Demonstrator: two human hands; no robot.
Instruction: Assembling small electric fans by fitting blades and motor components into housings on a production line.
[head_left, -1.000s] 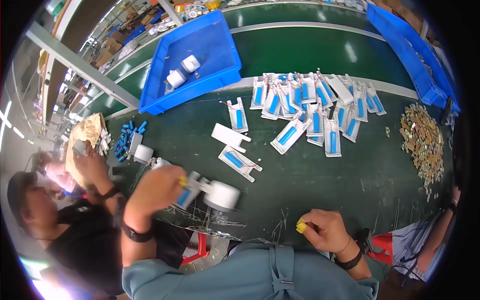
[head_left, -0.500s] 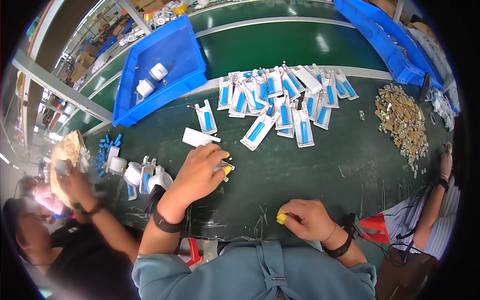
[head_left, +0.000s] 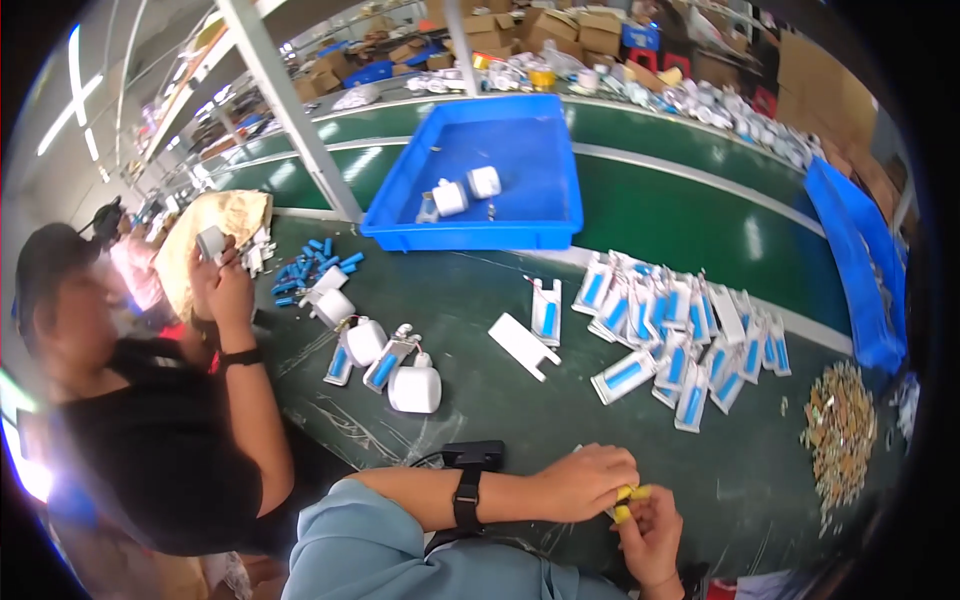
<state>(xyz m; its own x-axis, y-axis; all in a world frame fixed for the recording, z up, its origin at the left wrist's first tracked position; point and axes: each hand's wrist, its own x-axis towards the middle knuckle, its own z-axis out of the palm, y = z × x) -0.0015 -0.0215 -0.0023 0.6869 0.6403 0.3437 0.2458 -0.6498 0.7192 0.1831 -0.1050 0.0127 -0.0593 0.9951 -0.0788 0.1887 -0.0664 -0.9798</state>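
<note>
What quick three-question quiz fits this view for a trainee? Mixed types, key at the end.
1. True or false: the camera wearer's two hands are far apart.
2. Fill in: the heap of small brownish pieces lies to the ____ of the white casings with blue cylinders.
3. Pick one: the fingertip covers are A) blue, B) yellow, C) red.

Key:
1. False; the left hand and right hand are close together near the picture's lower edge.
2. right
3. B
</note>
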